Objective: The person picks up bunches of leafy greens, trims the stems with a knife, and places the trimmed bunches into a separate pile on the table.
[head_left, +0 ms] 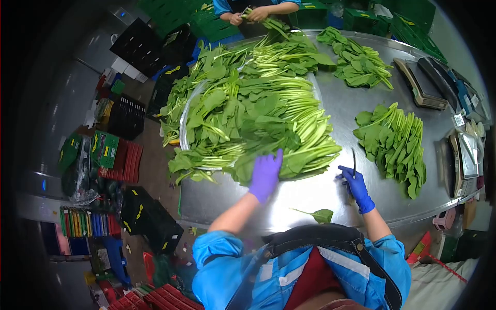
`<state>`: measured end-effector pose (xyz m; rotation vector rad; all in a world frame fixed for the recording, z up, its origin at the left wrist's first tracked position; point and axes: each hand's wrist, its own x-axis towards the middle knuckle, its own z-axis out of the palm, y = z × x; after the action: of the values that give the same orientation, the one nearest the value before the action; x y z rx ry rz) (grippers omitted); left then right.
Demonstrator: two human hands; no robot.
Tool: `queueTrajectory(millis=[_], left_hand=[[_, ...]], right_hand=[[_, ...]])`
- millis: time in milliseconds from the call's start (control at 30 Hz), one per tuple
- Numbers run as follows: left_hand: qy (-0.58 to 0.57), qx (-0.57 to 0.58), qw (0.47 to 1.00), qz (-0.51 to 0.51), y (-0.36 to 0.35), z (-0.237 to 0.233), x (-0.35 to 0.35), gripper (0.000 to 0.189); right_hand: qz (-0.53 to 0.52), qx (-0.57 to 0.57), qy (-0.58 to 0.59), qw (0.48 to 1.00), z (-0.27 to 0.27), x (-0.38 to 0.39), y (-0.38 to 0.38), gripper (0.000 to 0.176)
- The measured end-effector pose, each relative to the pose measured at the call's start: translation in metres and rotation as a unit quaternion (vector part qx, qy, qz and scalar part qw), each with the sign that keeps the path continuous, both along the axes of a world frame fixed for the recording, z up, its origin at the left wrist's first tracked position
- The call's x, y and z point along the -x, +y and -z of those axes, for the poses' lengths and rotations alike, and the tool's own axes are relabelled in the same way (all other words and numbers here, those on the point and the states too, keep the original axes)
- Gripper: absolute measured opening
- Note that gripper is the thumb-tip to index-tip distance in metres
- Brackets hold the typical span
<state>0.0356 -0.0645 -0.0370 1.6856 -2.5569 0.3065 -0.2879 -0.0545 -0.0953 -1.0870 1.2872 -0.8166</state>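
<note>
My left hand (266, 174), in a purple glove, lies on the front edge of a large heap of leafy greens (258, 113), its fingers among the leaves; whether it grips any is hidden. To the right, my right hand (356, 188), gloved in blue-purple, is closed around a thin dark knife (354, 161) whose blade points away from me. A single leaf (323, 215) rests on the metal table (232, 199) between my hands and my body. One bunch of greens (395, 144) lies right of my right hand, another (359, 59) farther back.
Scales (462, 160) stand along the table's right edge, with another (421, 85) behind. Across the table a co-worker's hands (248, 15) hold greens. Black crates (150, 219), green crates (106, 150) and red crates (129, 160) stand on the left.
</note>
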Motion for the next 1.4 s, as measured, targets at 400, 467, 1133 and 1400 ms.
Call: queueTrajectory(millis=[400,467,1133,1400], left_hand=[[0.219,-0.060,0.971,-0.074,0.121,0.087,0.047,0.090],[0.174,-0.044,0.981,-0.074,0.100,0.113,0.037,0.082],[0.150,-0.316,0.936,0.041,0.119,0.035,0.038,0.047],[0.240,-0.283,0.898,0.238,0.074,0.037,0.129,0.032]], right_hand=[[0.241,-0.227,-0.293,0.897,0.082,-0.029,0.054,0.027],[0.221,-0.223,-0.292,0.903,0.099,-0.036,0.044,0.046],[0.166,-0.097,-0.039,0.981,0.046,0.038,0.028,0.048],[0.148,-0.065,-0.037,0.986,0.019,0.028,0.065,0.036]])
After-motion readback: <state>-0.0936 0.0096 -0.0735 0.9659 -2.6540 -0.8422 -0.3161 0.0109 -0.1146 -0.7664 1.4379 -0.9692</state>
